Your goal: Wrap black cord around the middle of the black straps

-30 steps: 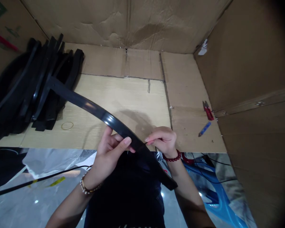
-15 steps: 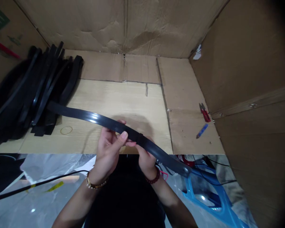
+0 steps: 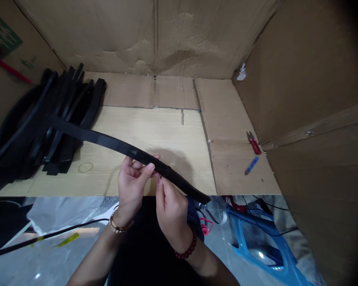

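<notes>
The left hand (image 3: 131, 180) gripped a curved black strip (image 3: 116, 143), thumb on its upper face and fingers beneath, while the right hand (image 3: 172, 204), curled, pinched a small dark piece (image 3: 160, 177) at the strip's near edge; whether that piece belonged to the strip could not be told. From the hands the strip ran to 10 o'clock, where its far end overlapped a pile of black strips (image 3: 32, 131), contact unclear; its other end, between 3 and 4 o'clock, reached past the front edge of the cardboard-covered table (image 3: 232, 119). Room to move lay at 12 o'clock, over the pale panel (image 3: 149, 123) as far as a dark seam. A rubber band (image 3: 86, 163) lay between 9 and 10 o'clock, near the pile. Red-handled snips (image 3: 255, 146) lay at 2 o'clock, close to the right cardboard wall (image 3: 301, 79), and a blue pointed tool (image 3: 251, 165) sat just nearer, toward 3 o'clock. Cardboard also bounded the space at 12 o'clock and at 10. Below the table edge, a blue plastic frame (image 3: 240, 238) stood at 4 o'clock. As for markings, a yellow label (image 3: 68, 239) at 8 o'clock was too small to read, and green print (image 3: 6, 35) on the left cardboard wall (image 3: 44, 51), between 10 and 11, showed no legible word.
</notes>
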The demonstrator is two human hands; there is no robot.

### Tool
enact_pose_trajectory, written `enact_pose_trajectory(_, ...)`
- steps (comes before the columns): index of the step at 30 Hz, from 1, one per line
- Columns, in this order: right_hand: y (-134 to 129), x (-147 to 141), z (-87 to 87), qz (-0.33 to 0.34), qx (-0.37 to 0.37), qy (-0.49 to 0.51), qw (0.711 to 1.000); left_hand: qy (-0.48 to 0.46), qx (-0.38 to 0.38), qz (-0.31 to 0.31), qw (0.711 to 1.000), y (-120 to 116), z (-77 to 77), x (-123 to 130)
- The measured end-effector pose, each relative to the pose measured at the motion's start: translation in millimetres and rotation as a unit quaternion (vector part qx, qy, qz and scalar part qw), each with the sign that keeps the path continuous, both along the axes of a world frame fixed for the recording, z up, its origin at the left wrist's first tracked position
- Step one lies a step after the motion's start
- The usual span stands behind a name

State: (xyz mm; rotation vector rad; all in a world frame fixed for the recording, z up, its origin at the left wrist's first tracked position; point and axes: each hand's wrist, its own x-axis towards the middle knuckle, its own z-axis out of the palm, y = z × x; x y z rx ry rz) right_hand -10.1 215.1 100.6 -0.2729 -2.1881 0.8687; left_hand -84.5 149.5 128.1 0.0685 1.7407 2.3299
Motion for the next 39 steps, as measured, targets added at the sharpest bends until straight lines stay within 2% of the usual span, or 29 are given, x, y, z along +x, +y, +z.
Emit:
enact_pose_trajectory(4, -5, -1, 0.5, 0.000, 0.037, -0.029, 0.999, 0.015, 0.007, 0.027, 0.999, 2, -4.9, 2)
enact_pose_trajectory(7, -7, -1, 4.5, 0.003, 0.035, -0.034, 0.999, 0.021, -0.005, 0.045, 0.999, 2, -10.6, 3)
enact_pose_trajectory(11, 0, -1, 12.0, 0.010, 0.023, -0.060, 0.998, 0.078, -0.022, 0.060, 0.995, 0, -18.8, 2)
enact_pose_trajectory(14, 14, 2, 19.8, 0.060, 0.040, -0.104, 0.992, 0.092, -0.031, 0.058, 0.994, -2, -19.6, 4)
enact_pose_trajectory(17, 35, 6, 33.7, 0.128, 0.077, -0.155, 0.977, 0.094, -0.030, 0.044, 0.994, -5, -14.1, 8)
enact_pose_trajectory(22, 73, 10, 63.4, 0.234, 0.189, -0.204, 0.932, 0.091, -0.023, -0.004, 0.996, -12, 0.2, 19)
enact_pose_trajectory(25, 92, 8, 73.7, 0.281, 0.226, -0.195, 0.912, 0.071, -0.022, -0.040, 0.996, -17, 7.3, 23)
enact_pose_trajectory(31, 118, -2, 77.2, 0.339, 0.209, -0.187, 0.898, 0.014, -0.015, -0.088, 0.996, -27, 16.8, 26)
enact_pose_trajectory(34, 127, -5, 76.8, 0.400, 0.144, -0.195, 0.884, -0.007, -0.021, -0.122, 0.992, -33, 18.9, 27)
enact_pose_trajectory(37, 132, 0, 82.5, 0.429, 0.100, -0.262, 0.859, 0.014, -0.057, -0.137, 0.989, -40, 19.2, 29)
enact_pose_trajectory(39, 131, 7, 91.0, 0.423, 0.119, -0.301, 0.846, 0.054, -0.105, -0.129, 0.985, -44, 19.2, 31)
